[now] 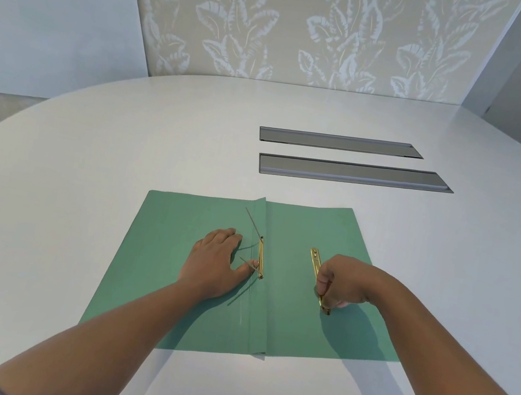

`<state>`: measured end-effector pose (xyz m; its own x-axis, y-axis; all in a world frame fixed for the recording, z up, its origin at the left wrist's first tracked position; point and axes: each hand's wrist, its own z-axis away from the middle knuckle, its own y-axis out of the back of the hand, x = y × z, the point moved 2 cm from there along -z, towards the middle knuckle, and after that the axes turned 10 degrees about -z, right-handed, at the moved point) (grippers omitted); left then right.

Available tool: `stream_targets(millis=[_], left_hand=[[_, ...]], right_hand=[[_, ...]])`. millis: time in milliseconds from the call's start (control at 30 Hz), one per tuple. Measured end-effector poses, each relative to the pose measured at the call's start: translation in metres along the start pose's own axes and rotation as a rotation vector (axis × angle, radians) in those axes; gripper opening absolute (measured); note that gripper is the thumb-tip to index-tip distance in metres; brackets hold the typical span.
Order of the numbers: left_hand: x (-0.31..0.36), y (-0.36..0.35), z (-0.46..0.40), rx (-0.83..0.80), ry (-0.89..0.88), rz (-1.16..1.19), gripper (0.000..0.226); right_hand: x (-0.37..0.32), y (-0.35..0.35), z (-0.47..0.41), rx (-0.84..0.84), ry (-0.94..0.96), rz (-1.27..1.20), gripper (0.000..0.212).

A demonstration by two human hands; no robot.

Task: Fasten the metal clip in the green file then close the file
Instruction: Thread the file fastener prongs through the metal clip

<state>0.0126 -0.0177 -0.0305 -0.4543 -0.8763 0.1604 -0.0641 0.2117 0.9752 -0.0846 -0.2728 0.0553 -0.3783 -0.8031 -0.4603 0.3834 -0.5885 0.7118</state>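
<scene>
The green file point(303, 225) lies open and flat on the white table. Beside its centre fold sits a brass fastener base point(261, 256), its two thin prongs bent up and leaning left. My left hand point(215, 259) rests flat on the left flap, thumb touching the nearer prong. A loose brass clip bar point(315, 258) lies on the right flap. My right hand point(340, 279) is closed around the near part of that bar, pinching it; the bar's near end sticks out below my fingers.
Two grey recessed cable-slot covers point(340, 142) point(353, 174) sit in the table beyond the file. The rounded table edge point(40, 113) curves round on the left. A leaf-patterned wall panel point(310, 25) stands behind the table.
</scene>
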Motion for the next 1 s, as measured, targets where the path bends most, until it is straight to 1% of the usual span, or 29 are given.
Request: stream_targets(millis=[167,333,500,600,733,900,1000], left_hand=[[0.0,0.0,0.0,0.003,-0.002,0.001,0.086],[0.0,0.0,0.0,0.01,-0.002,0.0,0.084],[0.0,0.0,0.0,0.008,-0.002,-0.001,0.084],[0.0,0.0,0.0,0.009,-0.004,0.0,0.083],[0.001,-0.001,0.0,0.012,-0.007,0.004,0.082],[0.002,0.0,0.002,0.013,-0.025,-0.008,0.081],[0.004,0.001,0.004,0.016,-0.045,-0.004,0.077]], right_hand=[[0.0,0.001,0.002,0.025,0.02,0.03,0.015],[0.0,0.0,0.0,-0.002,0.048,0.139,0.017],[0.003,-0.003,-0.003,-0.023,0.111,0.227,0.012],[0.003,-0.005,-0.004,-0.045,0.159,0.255,0.021],[-0.003,-0.006,-0.007,-0.013,0.242,0.209,0.023],[-0.022,-0.009,-0.01,0.076,0.376,0.008,0.029],[-0.037,-0.02,-0.014,0.11,0.448,-0.034,0.03]])
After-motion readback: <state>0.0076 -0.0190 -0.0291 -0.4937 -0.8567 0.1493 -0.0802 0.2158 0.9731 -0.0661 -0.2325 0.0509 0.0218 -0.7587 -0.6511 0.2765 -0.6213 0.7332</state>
